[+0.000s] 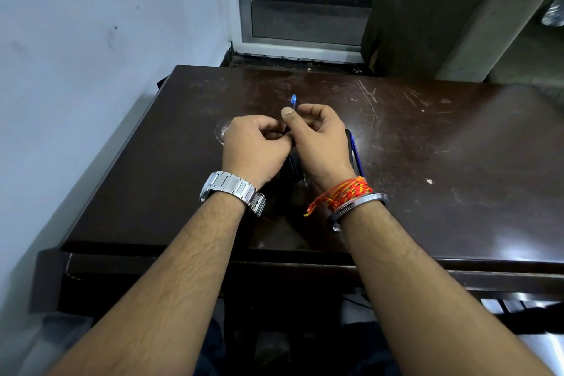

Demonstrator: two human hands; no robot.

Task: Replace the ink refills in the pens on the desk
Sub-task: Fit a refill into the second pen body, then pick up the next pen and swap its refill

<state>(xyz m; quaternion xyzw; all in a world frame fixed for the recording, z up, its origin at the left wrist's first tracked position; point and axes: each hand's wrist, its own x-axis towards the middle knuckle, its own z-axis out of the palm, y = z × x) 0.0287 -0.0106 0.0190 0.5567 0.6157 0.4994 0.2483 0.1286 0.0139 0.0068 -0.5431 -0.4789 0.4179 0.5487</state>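
Head view: a scratched dark wooden desk (427, 162) stands against a pale wall (76, 40), below a metal-framed window (305, 9). Left hand (254, 146) and right hand (317, 137) both grip a blue pen (293, 101); another pen (355, 152) lies beside the right wrist.

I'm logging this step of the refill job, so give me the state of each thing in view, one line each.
Blue pen: held upright above the desk, gripped by both hands, blue tip showing.
Left hand: closed on the pen's lower part.
Right hand: closed on the pen, thumb up.
Second pen: lying on the desk beside the right wrist, untouched.
Desk: scratched, glossy.
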